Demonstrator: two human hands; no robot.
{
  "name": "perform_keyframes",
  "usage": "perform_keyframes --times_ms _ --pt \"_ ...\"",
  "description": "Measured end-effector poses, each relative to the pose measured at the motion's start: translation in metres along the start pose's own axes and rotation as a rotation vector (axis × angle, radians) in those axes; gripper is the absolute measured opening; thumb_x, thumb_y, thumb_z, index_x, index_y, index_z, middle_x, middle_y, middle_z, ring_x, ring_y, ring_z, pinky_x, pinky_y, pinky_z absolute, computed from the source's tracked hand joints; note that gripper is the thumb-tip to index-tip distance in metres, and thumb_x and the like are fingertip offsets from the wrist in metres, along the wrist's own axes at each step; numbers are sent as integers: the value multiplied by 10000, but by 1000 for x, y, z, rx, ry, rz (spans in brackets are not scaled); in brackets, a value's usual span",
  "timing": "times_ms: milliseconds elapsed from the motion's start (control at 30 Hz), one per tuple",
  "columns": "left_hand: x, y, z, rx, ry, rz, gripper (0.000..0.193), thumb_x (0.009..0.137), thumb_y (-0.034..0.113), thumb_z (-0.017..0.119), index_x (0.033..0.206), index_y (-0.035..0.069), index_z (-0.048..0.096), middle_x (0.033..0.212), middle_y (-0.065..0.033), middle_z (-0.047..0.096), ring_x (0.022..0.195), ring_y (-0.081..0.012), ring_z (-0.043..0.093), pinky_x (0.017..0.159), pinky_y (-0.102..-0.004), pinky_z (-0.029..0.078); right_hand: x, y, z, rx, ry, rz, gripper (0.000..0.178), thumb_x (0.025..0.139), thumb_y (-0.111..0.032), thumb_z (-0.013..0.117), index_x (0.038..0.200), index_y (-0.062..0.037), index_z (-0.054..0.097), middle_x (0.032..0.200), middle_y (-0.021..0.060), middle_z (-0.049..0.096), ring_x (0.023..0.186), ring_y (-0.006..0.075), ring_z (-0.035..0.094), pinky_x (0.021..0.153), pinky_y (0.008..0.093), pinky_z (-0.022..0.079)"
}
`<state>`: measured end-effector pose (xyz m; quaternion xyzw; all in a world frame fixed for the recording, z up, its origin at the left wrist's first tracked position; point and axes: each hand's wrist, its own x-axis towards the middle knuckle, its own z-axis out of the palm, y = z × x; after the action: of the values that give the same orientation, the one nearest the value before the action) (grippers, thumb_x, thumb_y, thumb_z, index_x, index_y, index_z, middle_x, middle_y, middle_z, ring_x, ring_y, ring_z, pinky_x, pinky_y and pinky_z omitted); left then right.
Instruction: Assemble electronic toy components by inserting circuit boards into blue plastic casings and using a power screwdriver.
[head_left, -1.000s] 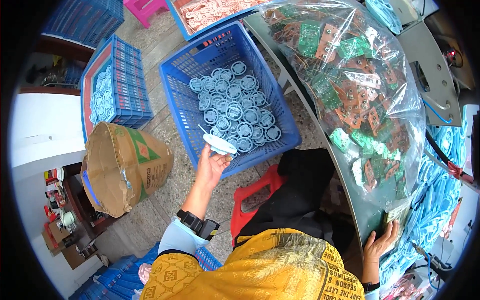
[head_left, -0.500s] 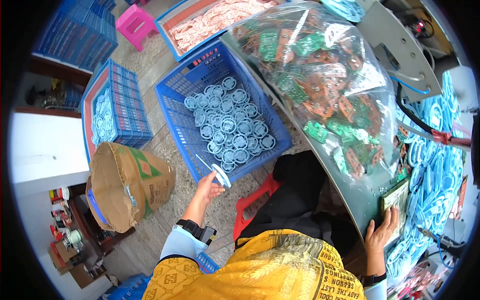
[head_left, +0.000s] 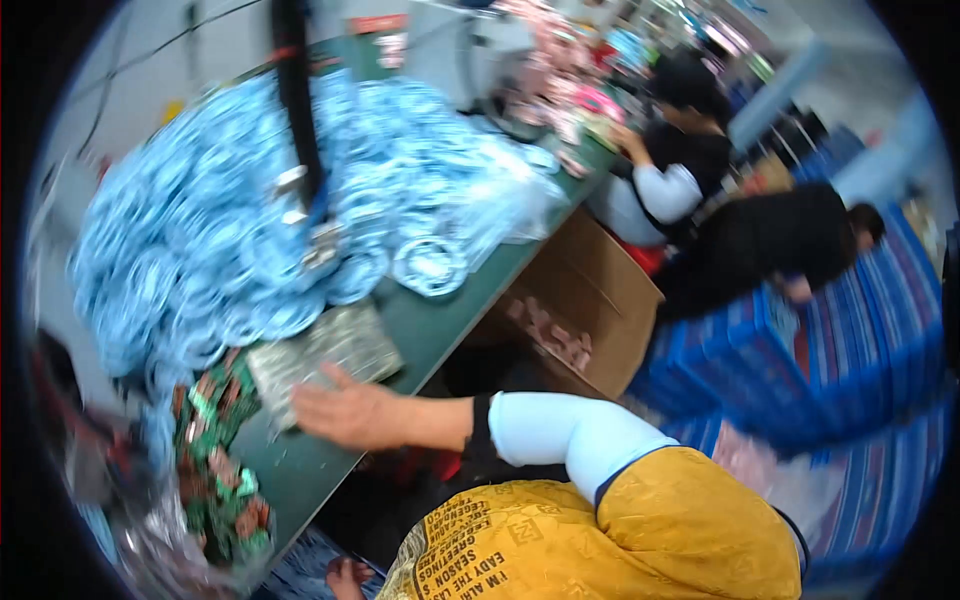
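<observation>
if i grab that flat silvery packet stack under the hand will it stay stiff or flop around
The silvery packet stack looks thin and glossy, so probably light, somewhat floppy and slippery. It lies flat on the green table under the right hand, so rolling seems unlikely.

An open cardboard box (head_left: 590,300) sits under the green table (head_left: 440,325), blue crates (head_left: 740,350) beside it.

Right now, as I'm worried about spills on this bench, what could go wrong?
The right hand is at the grey packet stack beside the heaped blue coils; a tug might bring coils sliding down. The bag of green and orange packets sits at the edge of the green table, so a sweeping arm could push it off.
</observation>
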<state>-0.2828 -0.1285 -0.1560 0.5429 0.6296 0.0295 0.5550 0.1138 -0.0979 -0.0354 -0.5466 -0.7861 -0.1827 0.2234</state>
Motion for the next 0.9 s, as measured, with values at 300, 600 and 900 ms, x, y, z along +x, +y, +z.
perform_keyframes --times_ms 300,600,900 --pt "-42 245 87 63 -577 499 103 921 40 611 1016 3 627 767 -38 635 655 -85 564 615 -223 473 -158 29 -122 30 143 465 264 753 -171 626 989 -63 580 944 83 554 788 228 562 718 351 434" --pt "-9 296 146 672 149 1560 295 877 145 699 1119 -3 615 1097 -192 608 974 -361 565 875 -440 450 -348 -5 -117 56 -140 989 169 800 -160 621 923 -72 547 841 108 562 768 300 619 670 435 495" --pt "9 290 151 1016 244 1651 400 853 288 717 1142 27 624 1179 -201 575 1049 -399 545 890 -498 440 -456 -67 -84 141 -230 1599 190 825 -138 572 997 -59 564 958 148 601 848 352 651 699 488 527"
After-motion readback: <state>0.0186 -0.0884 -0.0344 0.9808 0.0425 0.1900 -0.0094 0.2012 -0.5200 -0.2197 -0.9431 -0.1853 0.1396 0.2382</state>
